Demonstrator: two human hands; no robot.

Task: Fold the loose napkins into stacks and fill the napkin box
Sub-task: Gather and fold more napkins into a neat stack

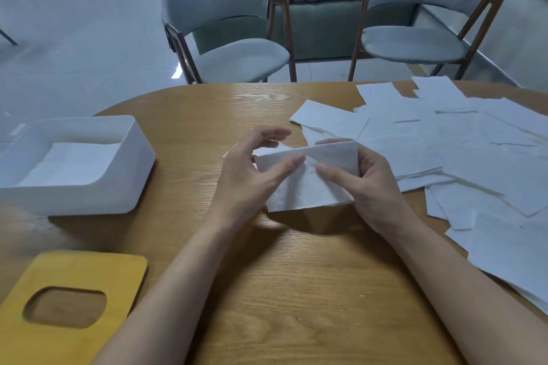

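Observation:
Both hands hold one white napkin [308, 187] just above the middle of the wooden table [296, 275]. My left hand [249, 175] pinches its left part with thumb and fingers. My right hand [367, 181] grips its right part, where the top edge is folded over. The open white napkin box [130, 157] stands at the left with folded napkins [74, 163] lying inside. Several loose napkins [474, 151] are spread over the table's right side.
The box's yellow wooden lid [118, 275], with a rounded slot, lies at the near left. Two grey upholstered chairs [237, 59] [415, 41] stand beyond the table's far edge.

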